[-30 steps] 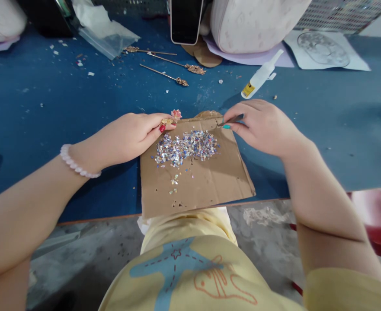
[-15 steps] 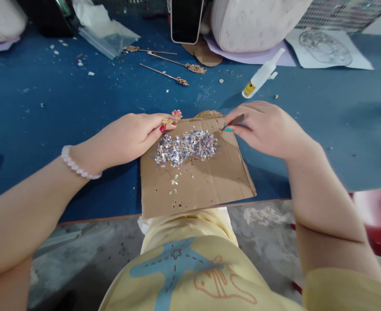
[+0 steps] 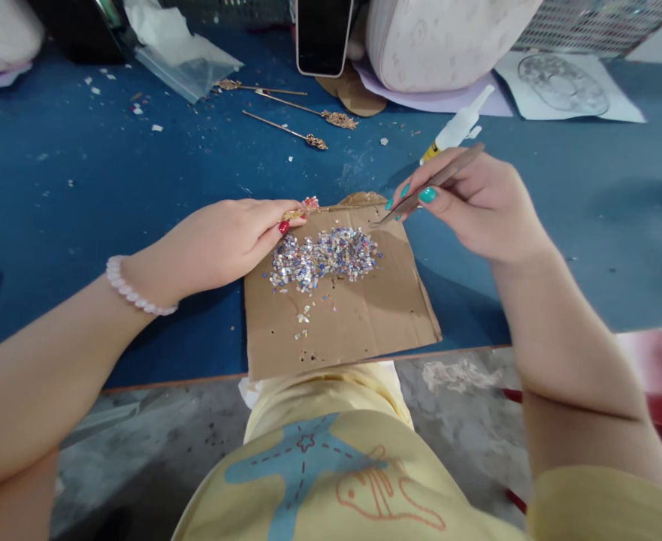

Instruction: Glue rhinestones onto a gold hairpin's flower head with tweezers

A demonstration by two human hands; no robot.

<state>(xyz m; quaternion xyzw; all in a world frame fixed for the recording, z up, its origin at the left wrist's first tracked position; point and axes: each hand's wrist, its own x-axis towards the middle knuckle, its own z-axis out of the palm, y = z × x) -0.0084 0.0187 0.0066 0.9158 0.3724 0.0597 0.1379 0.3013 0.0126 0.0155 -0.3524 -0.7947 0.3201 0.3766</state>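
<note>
My left hand [image 3: 232, 239] is closed at the far left corner of a cardboard sheet [image 3: 358, 323], pinching a small gold ornament with a pink flower [image 3: 309, 204] between thumb and finger. Any stem on it is hidden by the hand. Metal tweezers [image 3: 443, 176] are gripped in my right hand [image 3: 480, 203], slanting down to the left. Their tips are close to the cardboard, just beyond a heap of shiny blue, white and silvery chips [image 3: 324, 255]. Whether the tips hold a chip is too small to tell.
Several gold hair sticks [image 3: 308, 141] lie farther back on the blue table [image 3: 184, 165]. A glue bottle [image 3: 457, 129] is partly hidden behind my right hand. Along the back are a phone [image 3: 324, 37], a pale bag [image 3: 448, 45], a printed sheet [image 3: 567, 86] and a plastic bag [image 3: 189, 68].
My right hand has turned and lifted slightly, so more of the tweezers shows and their tips sit a little farther left. My left hand has tilted the flower ornament slightly.
</note>
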